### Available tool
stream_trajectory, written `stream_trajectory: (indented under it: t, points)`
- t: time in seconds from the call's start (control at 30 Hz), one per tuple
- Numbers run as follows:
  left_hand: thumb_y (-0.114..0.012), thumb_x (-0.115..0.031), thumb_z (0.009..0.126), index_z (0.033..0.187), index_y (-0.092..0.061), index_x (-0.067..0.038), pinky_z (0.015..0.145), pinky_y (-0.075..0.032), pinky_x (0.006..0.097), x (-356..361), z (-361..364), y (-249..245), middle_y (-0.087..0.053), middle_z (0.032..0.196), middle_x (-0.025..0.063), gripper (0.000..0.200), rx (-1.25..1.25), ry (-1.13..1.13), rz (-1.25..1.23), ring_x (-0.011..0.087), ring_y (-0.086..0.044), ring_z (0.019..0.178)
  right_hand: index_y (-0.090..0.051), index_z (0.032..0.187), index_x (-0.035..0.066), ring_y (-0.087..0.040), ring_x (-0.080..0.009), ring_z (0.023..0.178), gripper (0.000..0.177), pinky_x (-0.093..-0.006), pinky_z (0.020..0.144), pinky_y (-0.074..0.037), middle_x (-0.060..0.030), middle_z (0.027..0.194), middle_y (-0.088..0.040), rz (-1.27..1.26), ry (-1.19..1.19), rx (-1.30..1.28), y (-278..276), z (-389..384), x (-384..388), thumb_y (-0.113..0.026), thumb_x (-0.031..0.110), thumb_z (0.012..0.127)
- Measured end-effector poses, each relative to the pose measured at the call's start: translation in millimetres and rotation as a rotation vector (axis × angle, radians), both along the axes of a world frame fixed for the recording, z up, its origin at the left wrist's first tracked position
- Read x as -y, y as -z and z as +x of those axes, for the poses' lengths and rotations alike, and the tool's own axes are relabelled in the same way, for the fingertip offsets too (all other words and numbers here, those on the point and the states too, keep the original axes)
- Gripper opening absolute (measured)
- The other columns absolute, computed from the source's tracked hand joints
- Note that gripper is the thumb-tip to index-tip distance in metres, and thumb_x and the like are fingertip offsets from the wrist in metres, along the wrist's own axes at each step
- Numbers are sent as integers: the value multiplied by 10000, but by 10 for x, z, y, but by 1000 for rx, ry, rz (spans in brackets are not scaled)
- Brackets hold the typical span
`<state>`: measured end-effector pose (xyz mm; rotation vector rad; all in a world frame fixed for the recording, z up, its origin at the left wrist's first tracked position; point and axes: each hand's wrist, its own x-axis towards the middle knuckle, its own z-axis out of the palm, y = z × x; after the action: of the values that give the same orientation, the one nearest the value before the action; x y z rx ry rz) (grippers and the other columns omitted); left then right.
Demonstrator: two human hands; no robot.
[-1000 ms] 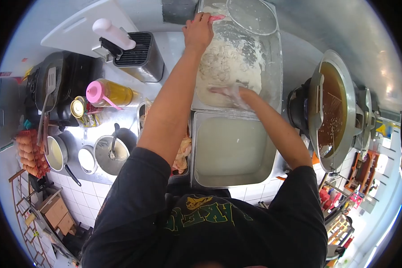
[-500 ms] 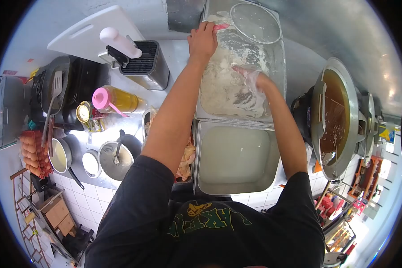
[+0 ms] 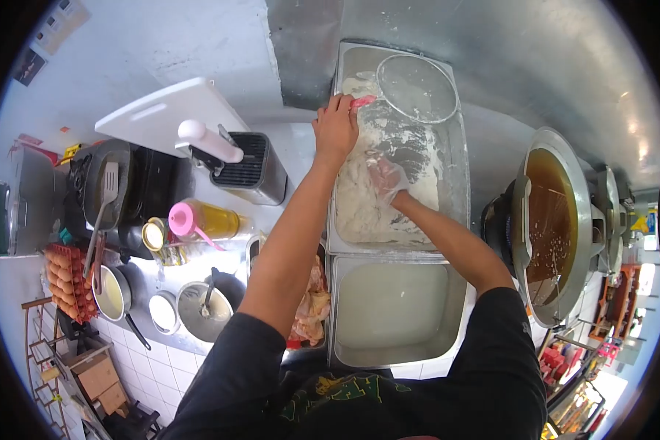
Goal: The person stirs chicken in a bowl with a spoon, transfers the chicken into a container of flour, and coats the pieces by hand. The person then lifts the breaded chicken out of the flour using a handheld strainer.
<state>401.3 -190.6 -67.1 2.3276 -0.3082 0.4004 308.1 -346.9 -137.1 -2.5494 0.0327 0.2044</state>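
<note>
My left hand (image 3: 336, 130) is closed around the pink handle of a round wire strainer (image 3: 418, 89). The strainer's mesh rests over the far right corner of a metal pan (image 3: 458, 183) of white flour (image 3: 363, 213). In a clear plastic glove, my right hand (image 3: 387, 178) lies in the flour near the middle of that pan. Its fingers look stretched out and partly dusted, with no object visible in them. Nearer to me sits a second metal pan of cloudy whitish liquid (image 3: 392, 308). Left of it, partly hidden by my left arm, is a tray of raw chicken pieces (image 3: 314, 308).
A large pot of brown oil (image 3: 550, 220) stands on the right. To the left are a knife block (image 3: 253, 172), a white cutting board (image 3: 172, 114), a pink-capped oil bottle (image 3: 205, 220), a bowl with a spoon (image 3: 198, 323), a saucepan (image 3: 114, 293) and egg trays (image 3: 67, 282).
My right hand has moved left through the flour, toward the pan's middle. My left hand keeps its hold on the strainer. The whole view has shifted, so the counter appears lower.
</note>
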Motion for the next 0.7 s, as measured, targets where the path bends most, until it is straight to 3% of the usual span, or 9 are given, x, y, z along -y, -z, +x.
stream_trajectory:
  t: [0.03, 0.07, 0.13, 0.23, 0.33, 0.4, 0.5, 0.57, 0.7]
  points:
    - [-537, -231, 927, 1177, -544, -161, 837, -431, 533, 12, -8, 2, -532, 1249, 45, 260, 15, -9, 2, 363, -539, 1035, -477, 1348, 32, -432, -366, 1296, 567, -422, 1088, -319, -222, 1382, -475, 248, 64, 35, -119, 0, 65, -411, 431, 950]
    - [-537, -231, 927, 1177, -544, -161, 837, -431, 533, 20, 3, -16, -532, 1249, 45, 260, 28, -1, 0, 363, -539, 1035, -477, 1348, 32, -432, -366, 1296, 567, -422, 1088, -319, -222, 1382, -475, 246, 71, 48, -99, 104, 185, -411, 431, 950]
    - [-543, -213, 922, 1180, -543, -159, 842, -431, 528, 2, -16, -35, -530, 1258, 45, 263, -22, 10, -7, 363, -538, 1037, -505, 1304, 23, -464, -375, 1260, 518, -436, 1058, -360, -216, 1358, -498, -259, 237, 193, 10, 383, 451, -452, 389, 941]
    - [-551, -206, 918, 1177, -542, -157, 840, -435, 526, -2, -24, -76, -529, 1259, 50, 264, -34, 18, 13, 363, -536, 1045, -497, 1311, 29, -515, -376, 1202, 478, -416, 990, -426, -209, 1344, -513, -486, 309, 505, 376, 745, 739, -462, 342, 951]
    - [-553, -216, 920, 1181, -539, -152, 837, -443, 524, 21, 37, -1, -530, 1253, 55, 268, 2, 21, 3, 367, -537, 1054, -509, 1310, 43, -511, -399, 1199, 462, -418, 987, -433, -206, 1354, -508, -555, 200, 509, 319, 966, 527, -467, 327, 948]
    - [-550, -218, 923, 1182, -540, -149, 837, -447, 524, 4, 49, 41, -530, 1253, 58, 268, -20, 58, 1, 370, -539, 1055, -551, 1278, 65, -490, -387, 1225, 441, -404, 1012, -409, -184, 1354, -513, -100, 32, 278, 453, 1232, 386, -471, 343, 945]
    - [-546, -216, 926, 1183, -541, -143, 837, -452, 522, 22, 63, 3, -530, 1249, 64, 268, -25, 77, 7, 375, -543, 1051, -528, 1305, 90, -501, -362, 1223, 443, -385, 1030, -389, -165, 1330, -537, -315, -166, 161, 662, 1830, 103, -466, 348, 949]
    - [-544, -212, 926, 1183, -543, -140, 838, -454, 521, 25, 68, 20, -531, 1247, 65, 267, -19, 62, 21, 377, -545, 1045, -520, 1313, 97, -523, -337, 1196, 436, -372, 1015, -399, -160, 1307, -553, -184, -385, 209, 649, 1890, -63, -458, 339, 955]
    - [-547, -199, 916, 1176, -545, -141, 838, -452, 521, 22, 81, 1, -536, 1221, 69, 267, 9, 54, 9, 374, -548, 1027, -548, 1288, 99, -533, -342, 1168, 415, -371, 1009, -397, -178, 1290, -560, 135, -261, 345, 580, 1582, -214, -460, 333, 956]
